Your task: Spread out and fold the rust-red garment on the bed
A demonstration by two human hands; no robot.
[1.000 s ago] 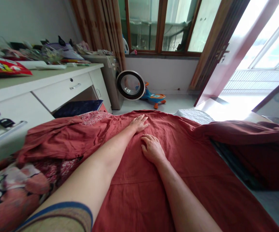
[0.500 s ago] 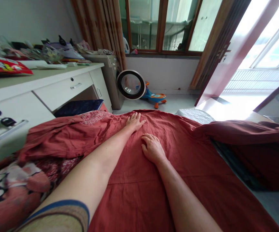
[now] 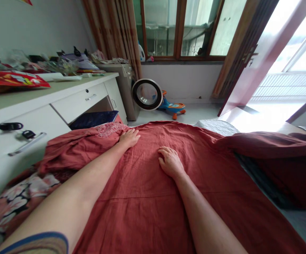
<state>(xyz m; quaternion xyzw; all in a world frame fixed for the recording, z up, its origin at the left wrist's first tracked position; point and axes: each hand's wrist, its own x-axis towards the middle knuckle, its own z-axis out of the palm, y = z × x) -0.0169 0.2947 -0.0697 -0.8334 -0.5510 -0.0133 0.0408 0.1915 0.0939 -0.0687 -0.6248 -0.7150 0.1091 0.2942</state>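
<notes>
A wide rust-red garment [image 3: 147, 197] lies spread out in front of me, with sleeve-like parts bunched at both sides. My left hand [image 3: 130, 138] rests palm down on its upper left, fingers stretched forward, beside a patterned patch [image 3: 110, 129]. Lower and to the right, my right hand [image 3: 172, 162] lies on the cloth with its fingers slightly bent and apart, gripping nothing. The fabric between the hands is fairly flat, with fine wrinkles. Under the left forearm, a floral cloth [image 3: 17, 201] pokes out at the lower left.
A white desk [image 3: 76, 84] with a cluttered top and keys in a drawer lock runs along the left. Beyond it stands a washing machine [image 3: 127, 83] with its round door [image 3: 147, 94] swung out. A blue and orange toy [image 3: 174, 106] sits on the floor near an opened door [image 3: 264, 53].
My left hand has slid leftward across the garment, towards the bunched left side, and the cloth behind it looks smoother. My right hand has stayed nearly in place. The view has shifted slightly.
</notes>
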